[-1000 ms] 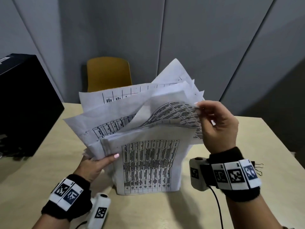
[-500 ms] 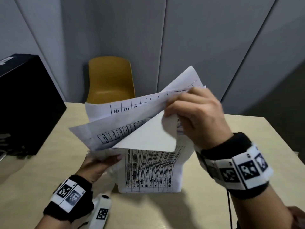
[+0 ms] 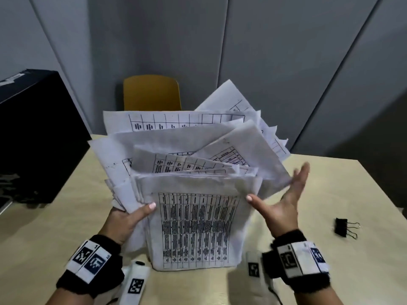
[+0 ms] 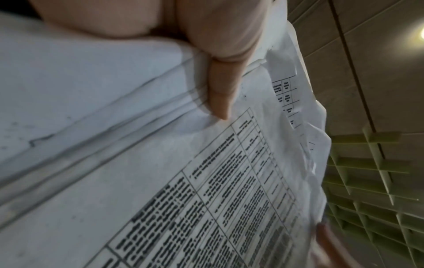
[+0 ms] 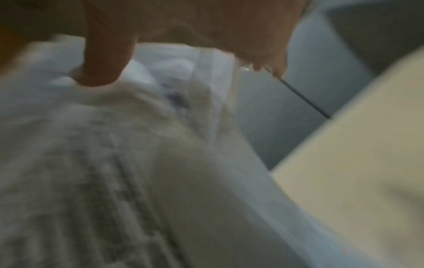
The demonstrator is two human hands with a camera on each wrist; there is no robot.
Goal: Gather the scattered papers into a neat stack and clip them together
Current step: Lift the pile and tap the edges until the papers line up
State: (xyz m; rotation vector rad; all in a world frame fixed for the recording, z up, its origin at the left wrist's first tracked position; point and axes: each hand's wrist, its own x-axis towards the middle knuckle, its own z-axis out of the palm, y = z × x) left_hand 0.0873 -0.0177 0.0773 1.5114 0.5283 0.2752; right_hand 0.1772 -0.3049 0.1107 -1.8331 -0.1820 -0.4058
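Left hand [image 3: 126, 219] clamped in a grip — right hand [image 3: 284, 203] splayed flat.

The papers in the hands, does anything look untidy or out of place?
Yes. The papers are fanned unevenly: rear sheets stick out crooked at the top and right, edges not aligned. The binder clip lies unused on the table.

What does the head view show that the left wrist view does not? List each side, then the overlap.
Only the head view shows the black binder clip lying on the table to the right, apart from the papers, the right hand open beside the sheaf, the yellow chair, and that the sheets are fanned and unaligned.

Only the left wrist view shows a grid ceiling, a lamp, and the stepped sheet edges under the thumb.

Both show the left hand gripping the papers and the printed table on the front sheet.
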